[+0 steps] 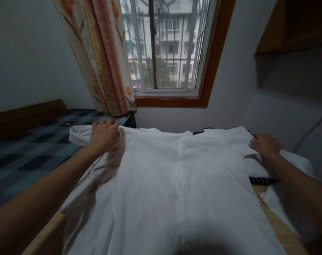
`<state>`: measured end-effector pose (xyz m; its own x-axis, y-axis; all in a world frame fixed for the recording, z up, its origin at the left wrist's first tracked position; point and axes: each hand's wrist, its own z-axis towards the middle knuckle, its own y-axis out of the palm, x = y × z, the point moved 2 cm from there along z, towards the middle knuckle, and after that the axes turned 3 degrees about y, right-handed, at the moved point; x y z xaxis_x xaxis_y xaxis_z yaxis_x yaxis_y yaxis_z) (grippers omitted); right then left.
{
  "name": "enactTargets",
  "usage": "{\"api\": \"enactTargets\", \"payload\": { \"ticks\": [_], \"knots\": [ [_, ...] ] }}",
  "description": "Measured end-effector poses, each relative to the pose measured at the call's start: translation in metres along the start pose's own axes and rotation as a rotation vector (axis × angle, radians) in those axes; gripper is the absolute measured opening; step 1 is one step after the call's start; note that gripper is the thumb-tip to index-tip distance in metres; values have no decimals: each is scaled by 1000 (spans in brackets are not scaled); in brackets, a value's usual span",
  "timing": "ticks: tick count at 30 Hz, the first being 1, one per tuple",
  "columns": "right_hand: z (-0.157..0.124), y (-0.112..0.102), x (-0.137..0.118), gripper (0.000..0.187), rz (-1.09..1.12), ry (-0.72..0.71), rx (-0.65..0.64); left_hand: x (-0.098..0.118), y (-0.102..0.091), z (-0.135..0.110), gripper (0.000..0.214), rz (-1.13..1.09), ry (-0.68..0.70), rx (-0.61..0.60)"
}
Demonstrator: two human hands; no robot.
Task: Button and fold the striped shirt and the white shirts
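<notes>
A white button-front shirt [153, 177] is spread out before me, its button placket running down the middle toward me. My left hand [105, 134] is closed on the shirt's far left part, with the fingers over the fabric and a loose end of cloth sticking out to the left. At the far right edge, my right hand [266, 143] grips the shirt, and its fingertips are partly hidden by the cloth. Folds bunch up below my left wrist, while the middle of the shirt lies fairly smooth. A dark blurred shape covers the bottom centre.
Beneath the shirt is a wooden tabletop [279, 221]. More white cloth [296, 163] and a black striped piece [263, 181] lie at the right. On the left stands a bed with a checked sheet [30, 159]. A curtain [105, 60] hangs by the window [166, 53].
</notes>
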<state>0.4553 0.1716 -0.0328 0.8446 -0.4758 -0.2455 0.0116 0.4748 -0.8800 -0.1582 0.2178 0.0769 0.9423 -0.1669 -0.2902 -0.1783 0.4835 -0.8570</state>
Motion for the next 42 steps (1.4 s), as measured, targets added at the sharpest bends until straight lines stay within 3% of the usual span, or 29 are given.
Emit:
{"api": "enactTargets", "payload": {
  "ticks": [3,6,9,11,13,15,18,23,26,29,34,39,42],
  "knots": [
    [-22,-24,-29,46,48,-175,115,54,-19,-25,38,-118,243,19],
    [-63,-53,-71,47,132,-405,123,111,-24,-65,48,-284,569,-166],
    [-128,-64,-109,51,246,-648,-54,154,-10,-107,64,-413,728,-348],
    [-174,-57,-125,53,240,-789,-218,172,4,-130,70,-463,755,-425],
    [-211,-43,-130,54,215,-844,-367,184,14,-144,72,-486,755,-454],
    [-231,-28,-129,55,188,-838,-478,190,17,-152,72,-500,742,-449],
    [-236,-16,-124,54,191,-803,-536,194,12,-154,70,-529,724,-442],
    [-233,-32,-143,42,339,-627,-510,204,-7,-154,62,-577,724,-382],
    [-242,-43,-167,39,369,-449,-526,212,-16,-152,39,-610,729,-332],
    [-252,-44,-186,34,297,-367,-523,214,-19,-143,24,-697,666,-381],
    [-254,-47,-198,18,214,-381,-510,197,-5,-116,24,-780,390,-563],
    [-259,-54,-215,34,83,-549,-493,184,16,-93,18,-662,298,-523],
    [-264,-52,-226,30,-10,-594,-483,183,27,-87,16,-674,271,-523]
  ]
}}
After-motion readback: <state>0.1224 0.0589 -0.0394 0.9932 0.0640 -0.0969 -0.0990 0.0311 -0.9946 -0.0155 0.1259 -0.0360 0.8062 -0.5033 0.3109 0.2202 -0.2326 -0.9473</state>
